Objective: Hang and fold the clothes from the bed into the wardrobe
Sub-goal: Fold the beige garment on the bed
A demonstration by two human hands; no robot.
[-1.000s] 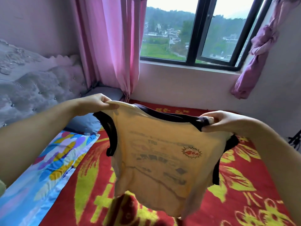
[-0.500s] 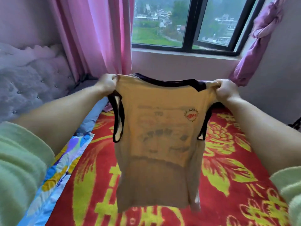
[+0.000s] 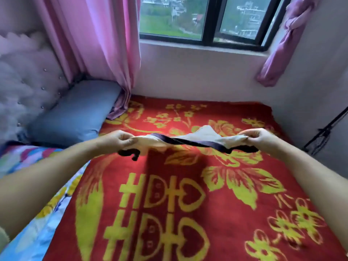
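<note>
A yellow sleeveless shirt (image 3: 204, 135) with dark trim is stretched out almost flat and edge-on above the bed. My left hand (image 3: 114, 140) pinches its left shoulder. At the other shoulder, my right hand (image 3: 260, 138) grips the cloth. Both arms reach forward over the red blanket (image 3: 169, 204) with yellow flowers and characters. Most of the shirt's body is hidden, since it flies away from me. The wardrobe is out of view.
A blue pillow (image 3: 75, 113) lies at the padded headboard (image 3: 24, 87) on the left. A colourful sheet (image 3: 28, 232) borders the blanket's left side. Pink curtains (image 3: 98, 44) and a window (image 3: 207, 19) stand behind the bed. A black stand (image 3: 325, 130) is at the right wall.
The shirt hung down in front of me before; now it has swung up and forward, lying nearly flat in the air. My hands have moved lower and farther out over the bed.
</note>
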